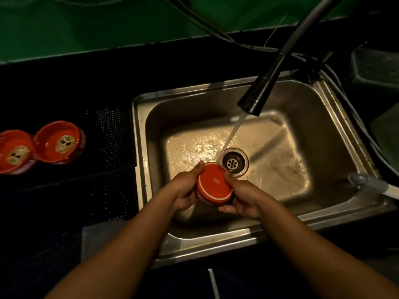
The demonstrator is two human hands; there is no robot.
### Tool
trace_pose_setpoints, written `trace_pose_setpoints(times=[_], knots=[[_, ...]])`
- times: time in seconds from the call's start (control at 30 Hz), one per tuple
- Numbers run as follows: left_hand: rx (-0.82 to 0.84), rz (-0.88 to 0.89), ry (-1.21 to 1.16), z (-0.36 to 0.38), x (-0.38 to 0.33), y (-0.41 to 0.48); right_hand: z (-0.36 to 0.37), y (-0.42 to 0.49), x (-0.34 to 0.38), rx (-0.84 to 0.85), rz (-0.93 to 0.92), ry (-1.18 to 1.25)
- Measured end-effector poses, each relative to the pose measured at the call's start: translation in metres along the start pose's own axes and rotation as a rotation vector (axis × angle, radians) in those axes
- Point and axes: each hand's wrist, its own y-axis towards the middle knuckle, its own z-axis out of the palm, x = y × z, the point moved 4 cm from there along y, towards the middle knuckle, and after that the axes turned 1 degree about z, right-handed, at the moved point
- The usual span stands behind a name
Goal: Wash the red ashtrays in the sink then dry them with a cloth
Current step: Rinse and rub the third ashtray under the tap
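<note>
Both hands clamp one red ashtray (214, 184), base up, over the sink (323, 221): left hand (186, 190) on its left rim, right hand (241, 196) on its right. The water stream (234, 130) falls beyond the ashtray, by the drain (234, 162); two dirty ashtrays (58, 141) wait on the counter (64, 83), left of the sink.

Three red ashtrays (216, 184), one sink (216, 91)

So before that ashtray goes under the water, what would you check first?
1. Both hands grip the ashtray: left hand, right hand: ok.
2. Water running from the tap: ok.
3. Ashtray under the stream: not ok, it is held beside it.
4. Drain open: ok.
5. Inside clean: cannot tell, base faces up.
6. Two dirty ashtrays waiting on the counter: ok.
</note>
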Motion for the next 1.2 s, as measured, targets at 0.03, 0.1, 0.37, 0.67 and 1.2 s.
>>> trace_pose_setpoints(times=[0.03, 0.1, 0.37, 0.67, 1.2], knots=[[0.010, 0.014, -0.047, -0.004, 0.000, -0.006, 0.004, -0.002, -0.003, 0.015, -0.002, 0.012], [-0.011, 0.084, -0.112, -0.014, -0.001, -0.018, 0.009, -0.006, -0.006, 0.008, -0.027, 0.019], [-0.125, 0.480, -0.142, -0.081, -0.026, -0.108, 0.079, -0.020, 0.024, -0.157, -0.528, -0.393], [-0.456, 0.785, 0.644, -0.182, -0.012, -0.173, 0.212, -0.020, 0.026, -0.126, -1.138, -1.335], [-0.988, 0.481, 1.220, -0.304, 0.014, -0.147, 0.285, 0.014, 0.009, -0.175, -1.074, -1.781]])
